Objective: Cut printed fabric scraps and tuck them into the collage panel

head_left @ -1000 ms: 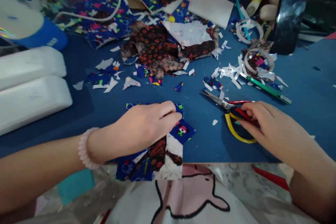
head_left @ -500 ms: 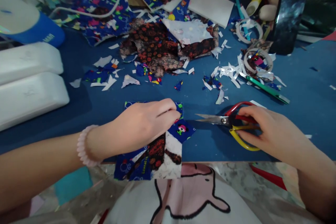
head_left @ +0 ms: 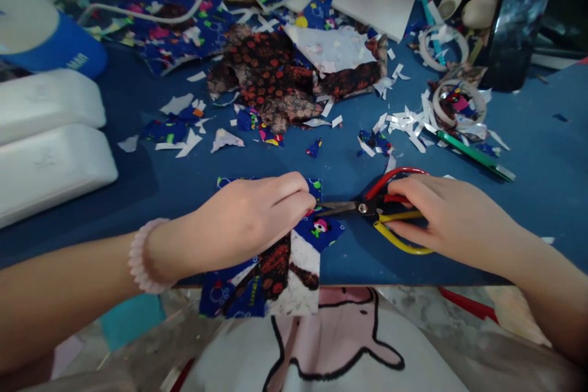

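Observation:
My left hand (head_left: 248,214) is closed, its fingertips pinching a blue printed fabric piece (head_left: 319,229) at the right side of a square fabric collage (head_left: 301,285). The collage lies at the table's front edge and hangs a little over it; my hand hides its upper middle. In my right hand (head_left: 436,214) are scissors (head_left: 362,208) with one red and one yellow handle loop. Their blades point left, slightly apart, and the tips reach the blue piece beside my left fingertips.
Fabric scraps (head_left: 271,79) and paper bits cover the back of the blue table (head_left: 275,162). White cases (head_left: 50,159) stand left. A green cutter (head_left: 475,156), tape rolls (head_left: 459,104) and a dark phone (head_left: 517,30) lie right.
My right hand has moved left with the scissors, bringing the blade tips up to the blue piece. My left hand keeps its hold; the view has shifted slightly.

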`<state>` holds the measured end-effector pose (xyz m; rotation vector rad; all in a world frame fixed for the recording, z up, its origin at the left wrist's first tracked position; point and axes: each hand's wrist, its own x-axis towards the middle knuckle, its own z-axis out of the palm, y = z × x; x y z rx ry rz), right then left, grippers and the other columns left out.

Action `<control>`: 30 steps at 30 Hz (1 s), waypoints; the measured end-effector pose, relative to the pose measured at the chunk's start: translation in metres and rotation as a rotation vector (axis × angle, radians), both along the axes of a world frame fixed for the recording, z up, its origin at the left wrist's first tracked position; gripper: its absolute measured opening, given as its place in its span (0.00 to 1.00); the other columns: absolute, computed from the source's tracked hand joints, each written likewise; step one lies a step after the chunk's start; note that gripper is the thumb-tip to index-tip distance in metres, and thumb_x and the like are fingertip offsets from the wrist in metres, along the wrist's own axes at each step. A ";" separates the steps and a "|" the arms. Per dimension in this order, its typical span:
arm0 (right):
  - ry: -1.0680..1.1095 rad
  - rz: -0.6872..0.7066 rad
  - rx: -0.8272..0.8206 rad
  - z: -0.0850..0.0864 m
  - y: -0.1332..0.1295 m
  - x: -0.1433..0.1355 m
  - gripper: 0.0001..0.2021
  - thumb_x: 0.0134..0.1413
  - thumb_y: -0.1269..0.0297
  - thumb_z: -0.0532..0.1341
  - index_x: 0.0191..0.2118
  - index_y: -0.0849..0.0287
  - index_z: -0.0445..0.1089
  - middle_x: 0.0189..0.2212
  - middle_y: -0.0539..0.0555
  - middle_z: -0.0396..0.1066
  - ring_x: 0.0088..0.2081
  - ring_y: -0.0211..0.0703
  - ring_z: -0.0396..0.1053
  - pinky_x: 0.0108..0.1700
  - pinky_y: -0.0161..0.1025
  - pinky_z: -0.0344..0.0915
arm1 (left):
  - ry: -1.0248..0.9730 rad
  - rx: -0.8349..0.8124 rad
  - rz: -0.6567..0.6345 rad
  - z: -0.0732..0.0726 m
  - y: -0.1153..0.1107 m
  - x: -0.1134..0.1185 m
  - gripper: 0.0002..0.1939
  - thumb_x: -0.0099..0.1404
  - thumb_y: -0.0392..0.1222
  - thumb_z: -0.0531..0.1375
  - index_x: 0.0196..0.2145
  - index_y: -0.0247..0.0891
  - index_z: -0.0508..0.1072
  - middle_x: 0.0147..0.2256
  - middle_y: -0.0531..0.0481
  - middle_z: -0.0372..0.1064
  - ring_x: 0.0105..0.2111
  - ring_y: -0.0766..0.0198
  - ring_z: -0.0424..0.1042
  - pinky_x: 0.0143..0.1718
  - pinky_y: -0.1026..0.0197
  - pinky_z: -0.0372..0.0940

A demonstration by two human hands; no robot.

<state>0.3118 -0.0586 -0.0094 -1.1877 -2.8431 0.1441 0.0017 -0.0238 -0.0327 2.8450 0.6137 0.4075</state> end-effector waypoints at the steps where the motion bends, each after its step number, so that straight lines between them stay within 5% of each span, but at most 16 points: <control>1: 0.000 0.006 0.002 0.000 0.000 0.000 0.14 0.70 0.60 0.50 0.41 0.63 0.68 0.29 0.57 0.74 0.28 0.43 0.71 0.28 0.37 0.59 | -0.001 -0.003 0.000 0.000 0.000 0.000 0.11 0.75 0.32 0.48 0.41 0.36 0.69 0.40 0.48 0.70 0.31 0.64 0.71 0.26 0.62 0.62; 30: -0.089 0.075 0.138 0.002 -0.007 -0.020 0.13 0.71 0.64 0.48 0.39 0.60 0.68 0.28 0.55 0.71 0.29 0.44 0.70 0.29 0.38 0.59 | -0.015 -0.029 0.040 0.001 -0.001 0.004 0.11 0.74 0.32 0.50 0.38 0.35 0.72 0.37 0.49 0.71 0.28 0.64 0.71 0.22 0.59 0.59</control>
